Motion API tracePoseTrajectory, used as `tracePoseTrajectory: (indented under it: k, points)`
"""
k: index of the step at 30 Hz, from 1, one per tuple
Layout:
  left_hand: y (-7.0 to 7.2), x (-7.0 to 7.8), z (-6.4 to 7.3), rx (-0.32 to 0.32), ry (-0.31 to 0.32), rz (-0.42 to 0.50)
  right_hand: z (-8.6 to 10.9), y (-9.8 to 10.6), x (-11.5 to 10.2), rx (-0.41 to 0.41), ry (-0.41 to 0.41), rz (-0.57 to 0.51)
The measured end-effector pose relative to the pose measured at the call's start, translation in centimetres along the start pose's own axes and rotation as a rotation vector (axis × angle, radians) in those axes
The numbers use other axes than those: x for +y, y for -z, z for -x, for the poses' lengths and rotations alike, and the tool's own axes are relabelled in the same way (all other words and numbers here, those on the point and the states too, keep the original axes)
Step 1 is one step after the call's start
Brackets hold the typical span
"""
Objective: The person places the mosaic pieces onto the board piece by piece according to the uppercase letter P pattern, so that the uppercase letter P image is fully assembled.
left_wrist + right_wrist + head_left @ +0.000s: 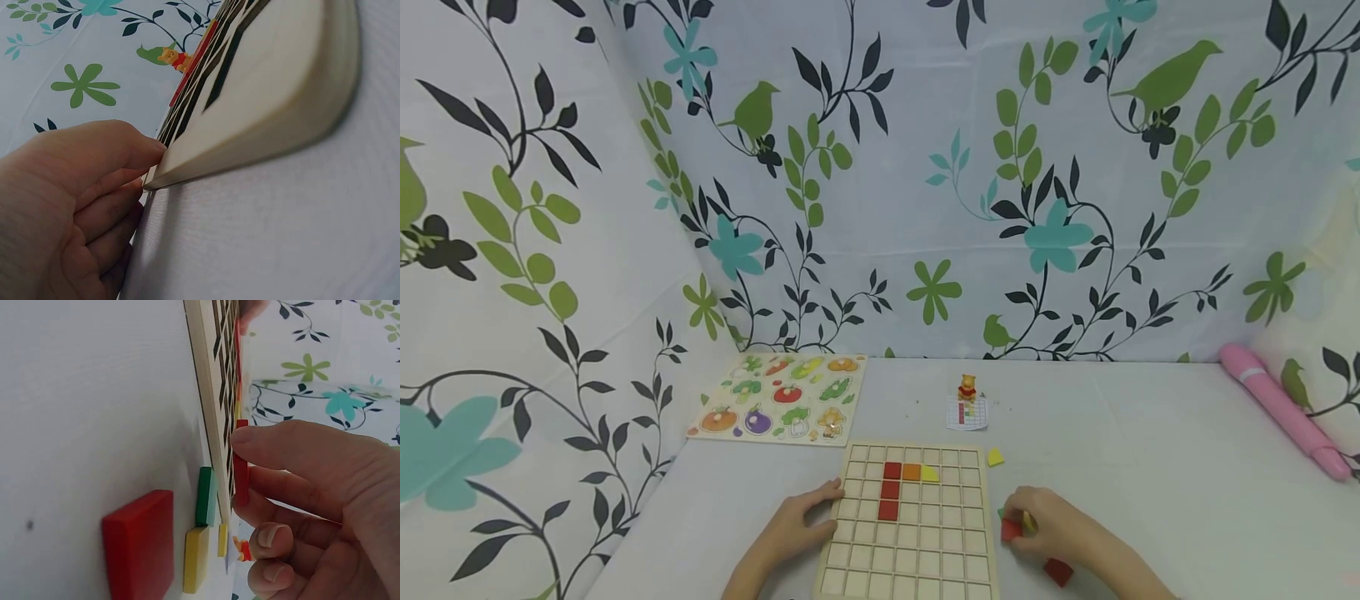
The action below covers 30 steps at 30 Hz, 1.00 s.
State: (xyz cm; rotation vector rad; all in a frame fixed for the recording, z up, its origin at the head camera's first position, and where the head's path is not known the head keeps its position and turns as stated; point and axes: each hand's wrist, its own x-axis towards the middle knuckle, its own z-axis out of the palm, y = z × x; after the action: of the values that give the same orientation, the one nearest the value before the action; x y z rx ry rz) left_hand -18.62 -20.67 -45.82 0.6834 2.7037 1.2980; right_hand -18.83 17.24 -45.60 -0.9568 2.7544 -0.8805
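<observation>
A wooden grid board (912, 550) lies on the table with red (888, 510), orange (912, 472) and yellow (929, 474) square tiles in its upper cells. My left hand (797, 525) holds the board's left edge; in the left wrist view a fingertip rests on its top rim and the other fingers bend beside it. Right of the board, my right hand (1048, 521) pinches a red square tile (241, 469) between thumb and fingers, held on edge. Near it on the table lie another red tile (140, 544), a green tile (206, 497) and a yellow tile (196, 559).
Another yellow tile (995, 457) lies by the board's upper right corner. Behind the board are a small printed grid card (967, 415) and a bear figurine (967, 387). A vegetable puzzle board (812, 392) sits back left, a pink tube-shaped object (1285, 408) far right. Patterned cloth (880, 317) hangs behind.
</observation>
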Motion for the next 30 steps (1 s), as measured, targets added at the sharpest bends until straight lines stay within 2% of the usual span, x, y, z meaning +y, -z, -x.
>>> tracePoseTrajectory:
  k: [6,15,22,27,30]
  points:
    - [0.0,0.0,0.0,-0.006,0.007,0.000,-0.9,0.3,-0.7,-0.008,0.030,0.032]
    - [-0.1,-0.3,0.2,-0.008,-0.002,0.007,-2.5,0.4,-1.9,-0.018,0.041,0.023]
    - [-0.8,-3.3,-0.2,0.010,-0.027,-0.014,-4.4,0.6,-3.0,0.008,0.041,0.030]
    - [-1.0,-4.4,-0.4,0.008,-0.028,-0.007,-5.7,0.2,-3.9,0.031,0.111,0.024]
    - [-1.0,-4.5,-0.5,0.014,-0.039,-0.014,-6.6,-0.3,-4.5,0.054,0.155,0.028]
